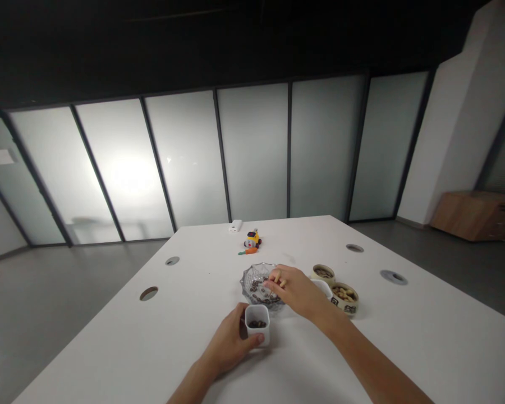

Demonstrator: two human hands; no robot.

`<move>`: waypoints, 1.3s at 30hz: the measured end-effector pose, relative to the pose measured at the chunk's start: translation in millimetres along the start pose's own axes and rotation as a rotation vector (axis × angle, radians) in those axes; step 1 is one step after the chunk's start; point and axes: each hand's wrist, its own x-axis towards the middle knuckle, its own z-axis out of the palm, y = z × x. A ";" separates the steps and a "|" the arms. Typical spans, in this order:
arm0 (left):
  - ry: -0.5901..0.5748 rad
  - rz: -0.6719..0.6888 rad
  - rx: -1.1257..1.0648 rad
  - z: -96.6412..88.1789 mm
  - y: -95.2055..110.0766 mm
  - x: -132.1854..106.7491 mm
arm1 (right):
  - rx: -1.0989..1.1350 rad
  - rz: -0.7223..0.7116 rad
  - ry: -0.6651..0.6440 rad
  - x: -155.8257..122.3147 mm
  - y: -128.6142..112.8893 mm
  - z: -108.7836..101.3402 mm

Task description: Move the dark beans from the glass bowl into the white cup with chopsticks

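Observation:
My left hand [231, 339] is wrapped round a small white square cup [258, 336], thumb at its front and fingers at its far left side. Dark beans [257, 324] lie in the bottom of the cup. Beyond it stands a clear ribbed glass bowl [247, 283] with more dark beans scattered inside. My right hand [294, 286] is over the bowl's right side, its fingers pinched on what look like thin tan wooden sticks [283, 283]. Their lower ends are hard to make out against the bowl.
Right of the bowl are a round pot of peanuts [348, 307], another round pot [323, 271] and a white container [323, 287], partly hidden by my right hand. Farther back lie an orange toy carrot [249, 251], a yellow toy vehicle [252, 240] and a white box-shaped device [235, 226]. The white table [185, 303] has several round holes.

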 end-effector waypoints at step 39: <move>0.002 -0.024 0.018 -0.3 5.4 -0.7 | 0.077 0.017 0.004 1.2 5.8 -0.3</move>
